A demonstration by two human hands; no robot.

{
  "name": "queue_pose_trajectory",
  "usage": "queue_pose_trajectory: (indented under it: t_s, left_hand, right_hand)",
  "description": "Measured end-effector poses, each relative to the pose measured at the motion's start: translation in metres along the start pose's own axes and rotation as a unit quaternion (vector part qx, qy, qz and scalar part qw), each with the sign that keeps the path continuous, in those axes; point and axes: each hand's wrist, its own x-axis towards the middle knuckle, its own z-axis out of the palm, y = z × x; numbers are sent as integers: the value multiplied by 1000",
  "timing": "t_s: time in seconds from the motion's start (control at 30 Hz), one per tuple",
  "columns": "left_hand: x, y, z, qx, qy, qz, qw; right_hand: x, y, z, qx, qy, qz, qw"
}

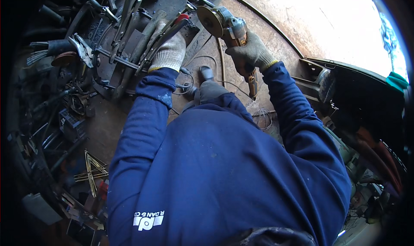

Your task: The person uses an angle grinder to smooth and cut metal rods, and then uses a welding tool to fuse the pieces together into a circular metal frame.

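Note:
My right hand (pixel 253 52), in a knitted work glove with a yellow cuff edge, grips an angle grinder (pixel 236 28) by its orange and black body. The grinder's round brown disc (pixel 210 21) points up and left toward the bench, apart from the metal there. My left hand (pixel 171 52), gloved the same way, is at the right side of the cluttered bench, beside a thick rusty bar (pixel 144 41). A dark long-handled tool with a red end (pixel 182 18) crosses over it. Its fingers are hidden, so whether it holds anything does not show.
Locking pliers (pixel 82 48), clamps and several metal bars crowd the bench at left. A cable (pixel 222 64) runs across the floor near my feet. Thin brass-coloured rods (pixel 90 170) lie at lower left. A dark-sided metal structure (pixel 358 80) stands at right.

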Motion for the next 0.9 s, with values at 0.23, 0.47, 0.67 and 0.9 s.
queue_pose_trajectory:
  t_s: [0.23,0.47,0.67,0.9]
  left_hand:
    - [-6,6,0,59,19,51,997]
    - [-8,-16,7,24,-6,42,999]
    - [-9,-73,35,-6,91,126,988]
    - [-22,-18,4,86,-17,30,996]
  right_hand:
    - [10,1,-11,1,-34,-9,999]
    - [26,2,-14,8,-30,-26,999]
    - [34,-1,-15,9,-74,-25,997]
    - [36,-1,-18,14,-100,-12,995]
